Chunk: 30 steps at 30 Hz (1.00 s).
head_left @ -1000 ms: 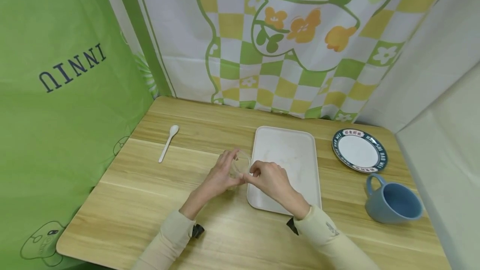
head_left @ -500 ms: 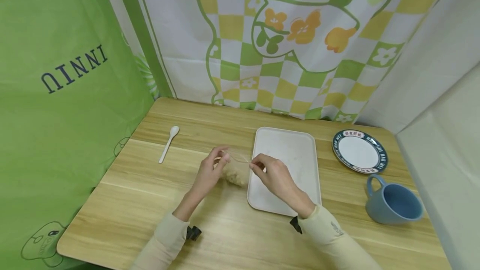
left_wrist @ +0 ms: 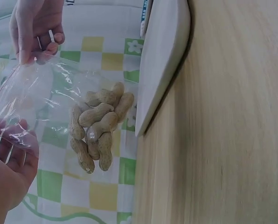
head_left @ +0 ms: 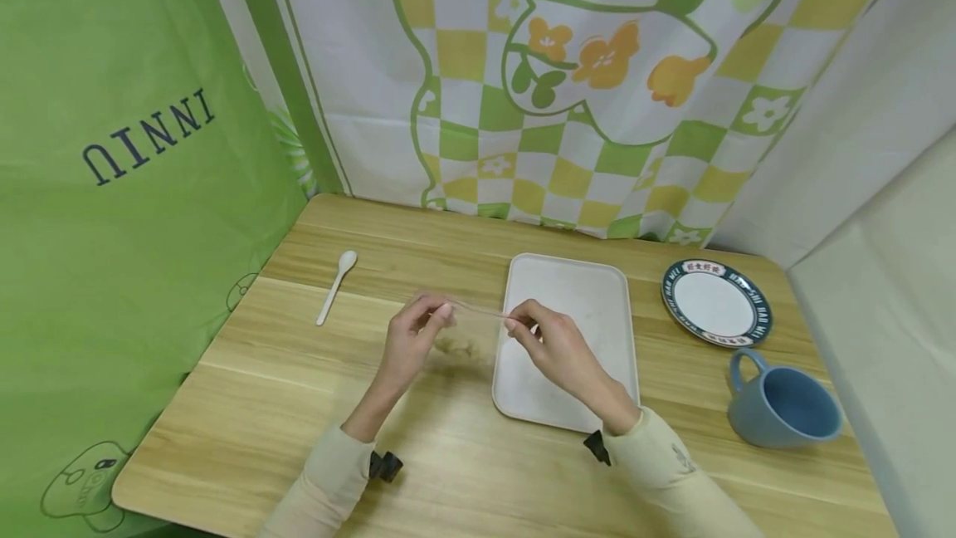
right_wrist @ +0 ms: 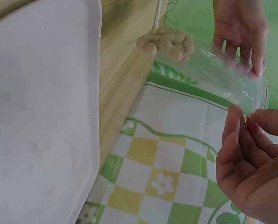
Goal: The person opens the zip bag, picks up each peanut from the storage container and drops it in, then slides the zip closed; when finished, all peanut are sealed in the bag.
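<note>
A clear zip bag (left_wrist: 55, 100) with a red line along its top hangs between the two hands. Several unshelled peanuts (left_wrist: 98, 122) lie gathered in its bottom; the head view shows them only blurred. My left hand (head_left: 409, 337) pinches one top corner of the bag between thumb and fingers. At the opposite corner, my right hand (head_left: 558, 349) does the same. The bag's mouth is stretched into a nearly straight line. In the right wrist view the peanuts (right_wrist: 166, 43) hang on the side away from the gripped edge.
Under and beside the right hand lies a pale rectangular tray (head_left: 568, 276). A white spoon (head_left: 334, 291) rests on the wooden table (head_left: 463, 471) at left. To the right are a green-rimmed plate (head_left: 713, 305) and a blue mug (head_left: 765, 418). Patterned curtains (head_left: 538, 139) stand behind.
The hands have moved apart, the left one to the left and the right one slightly right. The bag's mouth, rounded and open a second ago, is now drawn flat and taut.
</note>
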Tool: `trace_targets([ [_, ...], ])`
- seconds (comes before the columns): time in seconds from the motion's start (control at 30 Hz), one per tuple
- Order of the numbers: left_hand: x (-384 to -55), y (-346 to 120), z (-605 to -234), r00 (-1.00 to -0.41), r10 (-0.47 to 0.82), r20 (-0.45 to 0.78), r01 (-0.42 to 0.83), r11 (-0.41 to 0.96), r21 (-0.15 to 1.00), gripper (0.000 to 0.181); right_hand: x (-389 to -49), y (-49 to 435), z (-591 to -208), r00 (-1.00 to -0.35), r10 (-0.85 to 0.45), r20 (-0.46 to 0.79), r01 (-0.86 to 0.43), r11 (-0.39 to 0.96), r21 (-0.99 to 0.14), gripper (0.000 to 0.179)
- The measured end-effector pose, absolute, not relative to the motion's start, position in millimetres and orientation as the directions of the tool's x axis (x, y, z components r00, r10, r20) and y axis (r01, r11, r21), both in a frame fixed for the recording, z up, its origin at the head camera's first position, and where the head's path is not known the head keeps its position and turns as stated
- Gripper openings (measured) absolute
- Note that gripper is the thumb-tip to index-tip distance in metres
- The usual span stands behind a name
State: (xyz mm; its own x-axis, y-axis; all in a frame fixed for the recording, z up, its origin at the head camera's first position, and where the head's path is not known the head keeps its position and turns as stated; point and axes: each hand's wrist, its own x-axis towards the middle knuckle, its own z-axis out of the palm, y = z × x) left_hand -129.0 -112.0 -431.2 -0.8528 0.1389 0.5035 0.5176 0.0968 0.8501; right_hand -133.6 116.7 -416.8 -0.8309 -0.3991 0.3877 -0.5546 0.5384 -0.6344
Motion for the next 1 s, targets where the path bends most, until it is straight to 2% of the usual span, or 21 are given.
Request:
trace_targets([
  [0.13, -128.4, -110.8, -429.9, -0.849, 0.147, 0.508, 0.52, 0.055, 0.852, 0.011, -133.4, 117.9, -414.1, -0.836, -0.382, 0.395, -0.548, 0.533, -0.644, 0.007],
  [0.33, -126.5, -103.2, -425.1, -0.842, 0.169, 0.512, 0.528, 0.06, 0.847, 0.009, -134.4, 107.3, -406.7, -0.82, -0.396, 0.413, -0.569, 0.496, -0.656, 0.032],
  [0.57, -122.5, -94.1, -424.9, -0.843, 0.219, 0.491, 0.524, 0.128, 0.842, 0.008, -134.8, 97.3, -404.4, -0.769, -0.412, 0.489, -0.639, 0.468, -0.61, 0.009],
  [0.73, -120.5, -91.2, -423.2, -0.853, 0.236, 0.466, 0.501, 0.119, 0.857, 0.009, -134.0, 98.5, -404.3, -0.787, -0.41, 0.462, -0.616, 0.471, -0.631, 0.006],
  [1.0, -119.0, -89.5, -416.6, -0.821, 0.243, 0.517, 0.553, 0.109, 0.826, 0.008, -133.4, 100.2, -404.9, -0.799, -0.413, 0.438, -0.598, 0.459, -0.658, 0.004],
])
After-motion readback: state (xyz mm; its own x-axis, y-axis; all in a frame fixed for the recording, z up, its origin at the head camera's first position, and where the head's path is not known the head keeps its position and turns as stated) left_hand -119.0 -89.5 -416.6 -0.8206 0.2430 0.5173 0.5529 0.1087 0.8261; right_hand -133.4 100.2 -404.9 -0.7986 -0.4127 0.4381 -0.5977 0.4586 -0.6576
